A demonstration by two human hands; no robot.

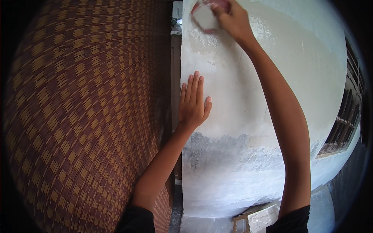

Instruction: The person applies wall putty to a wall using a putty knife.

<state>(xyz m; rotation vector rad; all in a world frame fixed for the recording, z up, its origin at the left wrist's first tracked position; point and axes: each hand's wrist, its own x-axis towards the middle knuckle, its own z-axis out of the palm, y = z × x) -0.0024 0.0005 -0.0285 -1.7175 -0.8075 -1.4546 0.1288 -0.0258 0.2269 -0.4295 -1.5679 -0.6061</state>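
Note:
My left hand [191,104] lies flat against the pale wall [233,105] near its left edge, with fingers stretched upward and the thumb out to the side. Higher up, my right hand [234,21] is closed on a flat whitish piece with a reddish rim [204,16], held against the top of the wall. That piece is blurred and partly covered by the fingers, so its exact kind is unclear. Around and below it, the wall has a wet-looking, shiny cream coating [208,40]. A rough grey patch [213,145] shows lower down, below the left hand.
A woven brown and tan panel [77,108] stands close on the left, with a narrow dark gap beside the wall edge. At the right is a window with dark bars [342,120]. A whitish, box-like object [262,219] sits at the wall's foot.

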